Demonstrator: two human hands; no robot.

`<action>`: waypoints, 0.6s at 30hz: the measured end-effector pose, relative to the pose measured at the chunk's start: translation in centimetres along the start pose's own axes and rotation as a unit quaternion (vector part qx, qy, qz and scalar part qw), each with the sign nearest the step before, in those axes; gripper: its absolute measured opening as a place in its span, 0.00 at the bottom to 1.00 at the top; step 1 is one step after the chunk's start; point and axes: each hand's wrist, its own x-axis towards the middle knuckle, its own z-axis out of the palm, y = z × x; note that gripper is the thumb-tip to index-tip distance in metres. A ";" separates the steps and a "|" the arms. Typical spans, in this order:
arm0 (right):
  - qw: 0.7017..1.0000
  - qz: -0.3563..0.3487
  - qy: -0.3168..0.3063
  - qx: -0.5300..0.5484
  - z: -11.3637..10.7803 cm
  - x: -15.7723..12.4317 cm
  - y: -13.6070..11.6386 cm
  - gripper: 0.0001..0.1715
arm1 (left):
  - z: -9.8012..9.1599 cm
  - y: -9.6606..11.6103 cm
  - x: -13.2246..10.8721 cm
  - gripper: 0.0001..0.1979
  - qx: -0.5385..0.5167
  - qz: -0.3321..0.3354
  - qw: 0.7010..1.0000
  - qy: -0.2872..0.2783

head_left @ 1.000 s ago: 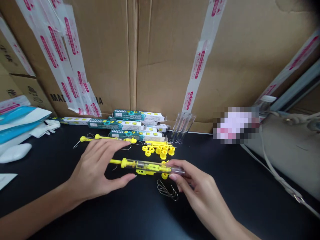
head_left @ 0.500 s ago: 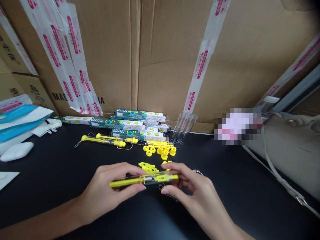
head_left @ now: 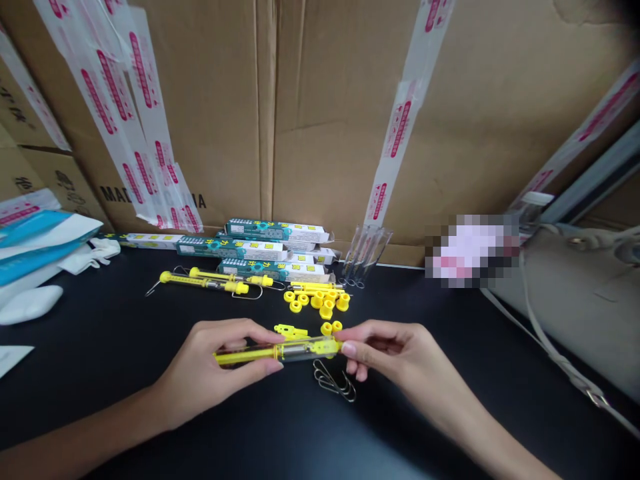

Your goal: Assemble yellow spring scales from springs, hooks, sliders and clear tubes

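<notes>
The left hand (head_left: 215, 370) is closed around the left part of a yellow spring scale (head_left: 280, 351), fingers over the top and thumb underneath; the right hand (head_left: 395, 353) pinches the scale's right end between thumb and forefinger, its other fingers curled loosely below; the spring scale lies level between the two hands, just above the black desk (head_left: 125, 333), near the middle of its front half; its clear barrel shows a metal part inside, and a yellow rod sticks out to the left under the left palm; a bunch of wire hooks (head_left: 334, 383) lies on the desk just below the right fingertips; a flat yellow strip (head_left: 290, 330) and two small yellow caps (head_left: 331, 327) lie just behind the scale; further back sits a cluster of yellow rings (head_left: 317, 300), and to its left two finished scales (head_left: 205, 282) lie side by side; teal boxes (head_left: 260, 248) are stacked along the desk's back edge against a wall of cardboard cartons (head_left: 325, 100), with clear tubes (head_left: 367, 257) leaning beside them; blue and white packets (head_left: 40, 240) lie at the left edge; a grey bag (head_left: 575, 300) fills the right edge
</notes>
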 end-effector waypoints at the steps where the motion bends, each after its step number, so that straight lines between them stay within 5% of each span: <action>1: 1.000 -0.015 0.015 -0.022 -0.3 0.1 -0.1 0.22 | 0.0 -0.1 0.0 0.10 -0.010 -0.012 1.000 0.003; 7: 0.979 -0.096 0.062 -0.166 -3.5 0.9 -0.4 0.17 | -0.4 -0.5 0.3 0.13 -0.045 -0.076 0.996 0.027; 11: 0.930 -0.166 0.049 -0.323 -5.3 1.6 0.1 0.12 | -0.4 -0.5 0.6 0.13 -0.050 -0.088 0.994 0.031; 18: 0.884 -0.184 -0.058 -0.426 -5.4 1.6 0.9 0.18 | -0.2 -0.1 0.8 0.12 -0.036 -0.052 0.997 0.035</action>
